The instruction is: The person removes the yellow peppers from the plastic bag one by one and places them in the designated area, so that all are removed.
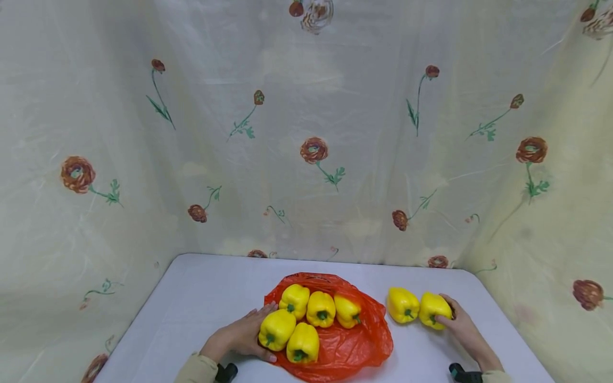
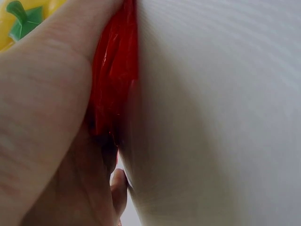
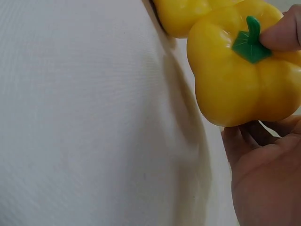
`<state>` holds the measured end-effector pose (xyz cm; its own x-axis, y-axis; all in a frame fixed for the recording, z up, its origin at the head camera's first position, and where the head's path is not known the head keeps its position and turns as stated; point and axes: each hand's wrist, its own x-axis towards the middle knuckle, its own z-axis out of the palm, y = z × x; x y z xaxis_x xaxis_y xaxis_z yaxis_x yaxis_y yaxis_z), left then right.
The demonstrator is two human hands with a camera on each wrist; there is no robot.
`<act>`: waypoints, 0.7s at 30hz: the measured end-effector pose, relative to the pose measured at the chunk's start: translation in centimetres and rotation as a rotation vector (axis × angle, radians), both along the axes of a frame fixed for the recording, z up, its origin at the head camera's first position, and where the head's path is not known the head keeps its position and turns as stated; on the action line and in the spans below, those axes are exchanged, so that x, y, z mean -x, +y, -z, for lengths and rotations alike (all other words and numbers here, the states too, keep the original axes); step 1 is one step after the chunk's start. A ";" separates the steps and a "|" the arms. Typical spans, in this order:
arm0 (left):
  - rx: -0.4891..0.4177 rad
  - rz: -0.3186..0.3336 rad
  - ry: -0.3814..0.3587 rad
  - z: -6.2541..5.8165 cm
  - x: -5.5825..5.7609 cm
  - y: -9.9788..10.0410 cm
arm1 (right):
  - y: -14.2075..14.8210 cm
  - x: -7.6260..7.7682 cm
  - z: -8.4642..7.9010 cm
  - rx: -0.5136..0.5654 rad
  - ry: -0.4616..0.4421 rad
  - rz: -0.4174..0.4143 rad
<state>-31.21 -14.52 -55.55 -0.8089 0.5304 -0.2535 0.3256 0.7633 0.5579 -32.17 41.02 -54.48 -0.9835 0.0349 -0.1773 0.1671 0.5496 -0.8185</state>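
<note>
My right hand [image 1: 462,322] grips a yellow bell pepper [image 1: 433,309] from its right side. In the right wrist view the thumb [image 3: 284,35] presses beside the green stem [image 3: 252,44], with the fingers behind the pepper. Just left of it stands another yellow bell pepper [image 1: 403,305]. A red plastic bag [image 1: 351,348] lies spread on the table, bearing several yellow bell peppers [image 1: 321,309]. My left hand [image 1: 246,332] rests at the bag's left edge with fingers and thumb spread, beside the leftmost pepper [image 1: 278,330]. Red plastic [image 2: 115,70] shows against this hand in the left wrist view.
The white table [image 1: 191,298] has its far edge against a flower-patterned curtain [image 1: 354,223], which also hangs along both sides. White tabletop lies between the bag and the two peppers on the right.
</note>
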 end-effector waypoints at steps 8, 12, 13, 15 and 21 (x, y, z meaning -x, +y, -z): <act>0.000 -0.001 -0.011 -0.1 -0.2 0.2 | 0.2 0.0 1.0 -0.022 -0.010 0.018; -0.002 0.003 -0.011 -0.3 -0.4 0.3 | 0.2 -0.1 1.1 -0.033 -0.009 0.014; -0.004 0.005 -0.011 -0.4 -0.4 0.3 | 0.1 -0.1 1.1 -0.035 -0.008 0.015; -0.005 0.007 -0.009 -0.4 -0.4 0.2 | 0.0 -0.1 0.9 -0.041 -0.004 0.008; -0.004 0.009 -0.011 -0.6 -0.3 0.1 | -0.1 0.0 0.8 -0.038 -0.009 -0.001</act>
<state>-30.93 -14.39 -54.96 -0.8009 0.5391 -0.2606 0.3264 0.7579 0.5648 -32.14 40.91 -55.32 -0.9820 0.0407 -0.1843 0.1734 0.5802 -0.7958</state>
